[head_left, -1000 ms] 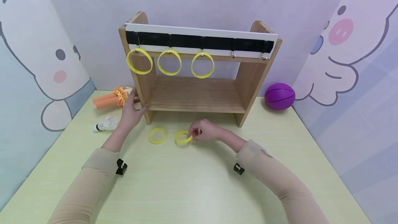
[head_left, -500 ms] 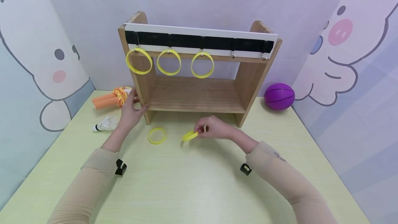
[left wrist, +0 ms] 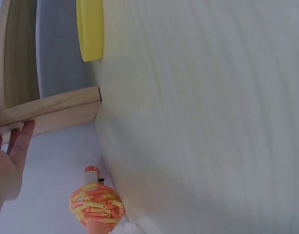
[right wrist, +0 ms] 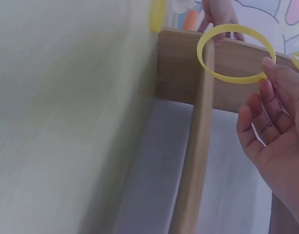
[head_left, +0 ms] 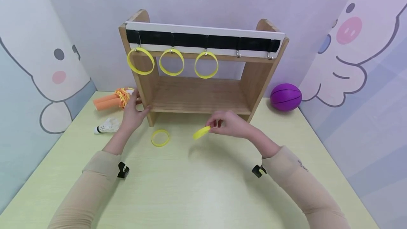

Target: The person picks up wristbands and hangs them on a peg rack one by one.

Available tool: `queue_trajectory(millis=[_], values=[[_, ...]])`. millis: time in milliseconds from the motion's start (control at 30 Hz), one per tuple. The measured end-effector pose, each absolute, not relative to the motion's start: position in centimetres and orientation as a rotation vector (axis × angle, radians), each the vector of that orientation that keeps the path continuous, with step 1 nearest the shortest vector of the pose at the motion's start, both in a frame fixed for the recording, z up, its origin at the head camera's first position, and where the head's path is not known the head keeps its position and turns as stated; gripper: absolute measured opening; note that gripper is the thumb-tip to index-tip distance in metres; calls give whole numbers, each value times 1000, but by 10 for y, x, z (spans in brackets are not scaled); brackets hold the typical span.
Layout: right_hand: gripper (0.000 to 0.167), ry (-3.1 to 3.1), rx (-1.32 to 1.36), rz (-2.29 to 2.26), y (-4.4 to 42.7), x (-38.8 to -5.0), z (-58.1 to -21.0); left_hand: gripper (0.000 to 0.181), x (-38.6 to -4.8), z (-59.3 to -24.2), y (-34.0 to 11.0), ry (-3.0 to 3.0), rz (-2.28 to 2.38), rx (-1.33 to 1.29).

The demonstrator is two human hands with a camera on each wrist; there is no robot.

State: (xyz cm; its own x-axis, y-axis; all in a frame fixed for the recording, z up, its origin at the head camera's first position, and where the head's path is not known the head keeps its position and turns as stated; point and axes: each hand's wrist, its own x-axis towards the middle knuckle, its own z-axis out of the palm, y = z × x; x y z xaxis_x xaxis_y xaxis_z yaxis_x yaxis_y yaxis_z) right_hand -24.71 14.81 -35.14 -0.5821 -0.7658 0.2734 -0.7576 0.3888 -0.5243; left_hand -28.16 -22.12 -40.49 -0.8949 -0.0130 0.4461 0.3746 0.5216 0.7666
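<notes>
My right hand (head_left: 229, 124) pinches a thin yellow ring (head_left: 201, 133) between thumb and fingertips, raised above the table before the wooden shelf (head_left: 200, 96). The right wrist view shows the thumb and index finger on the edge of this ring (right wrist: 237, 79). At the shelf's left side panel, my left hand (head_left: 131, 114) grips the wood, thumb at the front edge and fingers round the outer face. A second yellow ring (head_left: 160, 146) lies flat on the table. Three more hang from hooks on the black strip (head_left: 190, 40): left ring (head_left: 144, 73), middle ring (head_left: 173, 74), right ring (head_left: 206, 77).
Two metal hooks, an inner hook (head_left: 238, 54) and an outer hook (head_left: 270, 56), bear no ring. Left of the shelf lie an orange foam toy with yellow strands (head_left: 111, 100) and a shuttlecock (head_left: 108, 125). A purple ball (head_left: 285, 97) sits at the right.
My right hand has lifted the yellow ring off the table and carried it to the right and up. My left hand has stayed on the shelf's side panel.
</notes>
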Motion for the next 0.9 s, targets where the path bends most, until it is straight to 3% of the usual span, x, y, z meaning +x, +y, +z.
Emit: queue_trajectory(millis=[900], values=[[21,2849,-1338,-1484,197,-224,-267,76,-285,-408,-224,-2372,-1331,-299]])
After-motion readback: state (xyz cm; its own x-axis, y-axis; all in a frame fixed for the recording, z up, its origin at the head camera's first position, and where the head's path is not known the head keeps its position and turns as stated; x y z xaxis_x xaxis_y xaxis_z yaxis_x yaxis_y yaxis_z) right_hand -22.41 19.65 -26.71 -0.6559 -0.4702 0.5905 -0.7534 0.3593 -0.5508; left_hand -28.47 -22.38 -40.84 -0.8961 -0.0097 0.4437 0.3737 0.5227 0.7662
